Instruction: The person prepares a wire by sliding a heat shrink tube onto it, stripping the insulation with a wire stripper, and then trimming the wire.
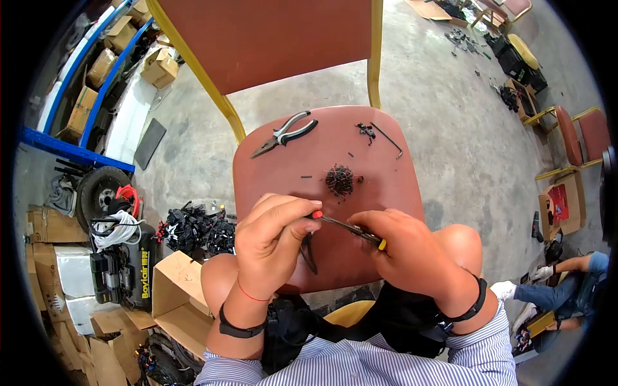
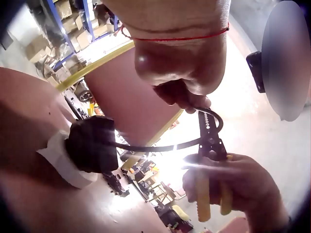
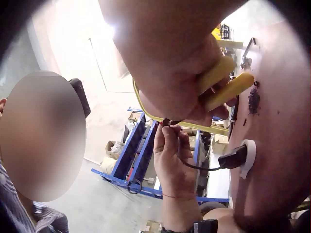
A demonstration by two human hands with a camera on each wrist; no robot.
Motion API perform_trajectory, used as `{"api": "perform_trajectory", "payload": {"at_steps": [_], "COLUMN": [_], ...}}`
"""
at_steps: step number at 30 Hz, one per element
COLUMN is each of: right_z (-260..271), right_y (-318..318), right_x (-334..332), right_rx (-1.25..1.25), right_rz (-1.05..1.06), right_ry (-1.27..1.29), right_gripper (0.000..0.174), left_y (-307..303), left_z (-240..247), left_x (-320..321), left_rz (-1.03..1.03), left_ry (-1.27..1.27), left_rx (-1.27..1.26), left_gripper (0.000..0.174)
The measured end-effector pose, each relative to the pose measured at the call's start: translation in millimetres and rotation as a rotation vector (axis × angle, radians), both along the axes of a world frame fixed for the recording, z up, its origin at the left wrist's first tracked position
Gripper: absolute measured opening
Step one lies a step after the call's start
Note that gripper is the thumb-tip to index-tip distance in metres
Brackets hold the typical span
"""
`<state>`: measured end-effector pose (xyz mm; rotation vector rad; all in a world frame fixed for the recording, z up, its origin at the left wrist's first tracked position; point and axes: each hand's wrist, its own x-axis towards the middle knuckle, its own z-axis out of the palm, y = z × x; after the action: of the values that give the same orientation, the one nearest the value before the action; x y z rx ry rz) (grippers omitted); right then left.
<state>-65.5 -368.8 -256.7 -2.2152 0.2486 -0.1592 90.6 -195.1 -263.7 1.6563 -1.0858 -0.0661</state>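
Note:
My left hand (image 1: 273, 238) pinches the end of a black cable (image 2: 160, 147) between thumb and fingers, over the red-brown chair seat (image 1: 264, 177). A small red piece (image 1: 317, 214) shows at those fingertips. The cable curves down to a black block (image 2: 92, 144) fixed by white tape (image 3: 249, 158) on the seat. In my right hand (image 1: 409, 248) I grip a wire stripper (image 2: 211, 138) by its yellow handles (image 2: 203, 196). Its dark tip reaches the left fingertips at the cable end.
Pliers (image 1: 283, 134) with grey-and-black handles, a hex key (image 1: 388, 141), small black parts (image 1: 365, 132) and a pile of small dark bits (image 1: 340, 181) lie on the seat. An open cardboard box (image 1: 180, 283) stands at left. Another person (image 1: 566, 289) is at right.

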Motion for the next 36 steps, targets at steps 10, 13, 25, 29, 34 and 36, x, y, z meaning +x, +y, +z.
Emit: {"api": "perform_trajectory", "payload": {"at_steps": [10, 13, 25, 29, 34, 36], "right_z": [10, 12, 14, 12, 7, 8], "right_y": [-2, -1, -6, -10, -11, -14], "right_x": [-5, -5, -8, -7, -5, -2], "right_rx": [0.066, 0.059, 0.139, 0.189, 0.330, 0.363], "right_rz": [0.011, 0.021, 0.069, 0.099, 0.125, 0.148], "right_ry": [0.081, 0.093, 0.237, 0.294, 0.366, 0.466], "right_gripper": [0.038, 0.038, 0.035, 0.032, 0.027, 0.025], "left_y": [-2, -1, 0, 2, 2, 1], "left_z": [2, 5, 9, 7, 5, 4], "left_x": [1, 1, 4, 7, 7, 8], "left_rz": [-0.002, 0.004, -0.042, -0.055, -0.065, -0.067], "left_ry": [-0.087, -0.111, -0.262, -0.281, -0.266, -0.277], "left_rx": [0.011, 0.013, 0.026, 0.049, 0.067, 0.080], "left_gripper": [0.025, 0.026, 0.031, 0.032, 0.033, 0.032]}}
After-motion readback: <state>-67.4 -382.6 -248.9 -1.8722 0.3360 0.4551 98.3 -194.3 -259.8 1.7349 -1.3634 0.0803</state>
